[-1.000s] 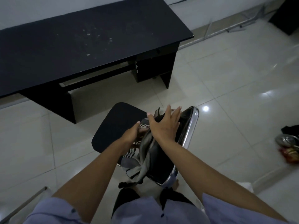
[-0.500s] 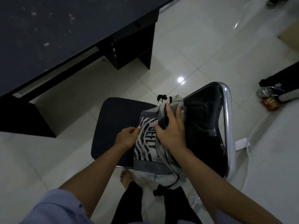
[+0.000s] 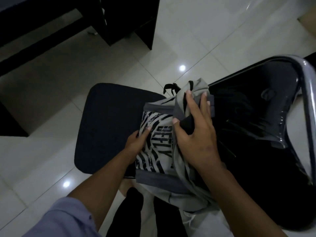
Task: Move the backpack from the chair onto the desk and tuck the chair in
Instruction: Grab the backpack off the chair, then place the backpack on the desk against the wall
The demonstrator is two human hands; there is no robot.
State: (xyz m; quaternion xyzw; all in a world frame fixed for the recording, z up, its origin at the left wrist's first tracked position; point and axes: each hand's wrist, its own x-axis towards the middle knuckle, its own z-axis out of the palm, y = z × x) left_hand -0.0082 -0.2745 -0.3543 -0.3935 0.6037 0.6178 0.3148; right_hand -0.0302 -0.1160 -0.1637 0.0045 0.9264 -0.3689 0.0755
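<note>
A grey backpack (image 3: 157, 147) with a black-and-white striped front panel leans on the chair (image 3: 109, 124), between the dark seat and the glossy black backrest with a chrome frame. My right hand (image 3: 193, 134) grips the top of the backpack, fingers curled over the grey fabric and a black strap. My left hand (image 3: 136, 142) holds the left side of the striped panel. The black desk (image 3: 119, 19) stands at the top, only its legs and underside showing.
Pale glossy floor tiles (image 3: 213, 31) surround the chair. My legs in dark trousers (image 3: 130, 212) and a bare foot stand just behind the seat. A brown box edge (image 3: 307, 19) shows at the top right.
The view has closed in on the chair and tilted down. My right hand has closed on the backpack's top and my left hand has come onto its striped side.
</note>
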